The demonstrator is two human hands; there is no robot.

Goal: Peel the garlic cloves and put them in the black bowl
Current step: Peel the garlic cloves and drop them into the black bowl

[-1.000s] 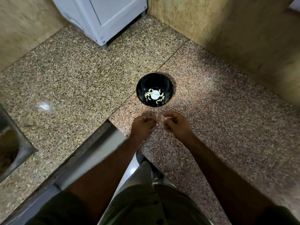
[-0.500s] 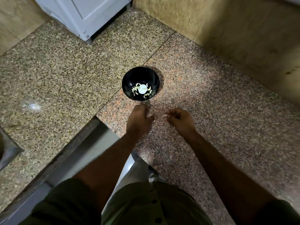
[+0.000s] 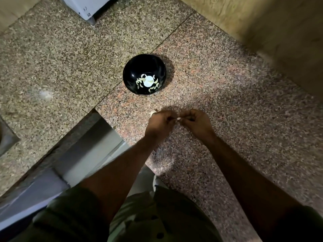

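A black bowl (image 3: 130, 74) stands on the granite counter (image 3: 227, 105) and holds several pale peeled cloves around a bright glare spot. Just in front of the bowl my left hand (image 3: 160, 122) and my right hand (image 3: 196, 123) meet, fingers curled, pinching a small white garlic clove (image 3: 178, 119) between their fingertips. Most of the clove is hidden by the fingers. Another pale bit of garlic (image 3: 152, 112) lies on the counter by my left knuckles.
A white appliance (image 3: 87, 6) stands at the back left. A tan wall (image 3: 262, 28) runs along the back right. The counter's inner edge (image 3: 104, 117) drops off to the left of my hands. A metal sink corner (image 3: 5, 137) shows at far left.
My hands were apart half a second ago, the left reaching toward the bowl; they have come together on a clove. The camera has shifted, so the bowl sits more to the right.
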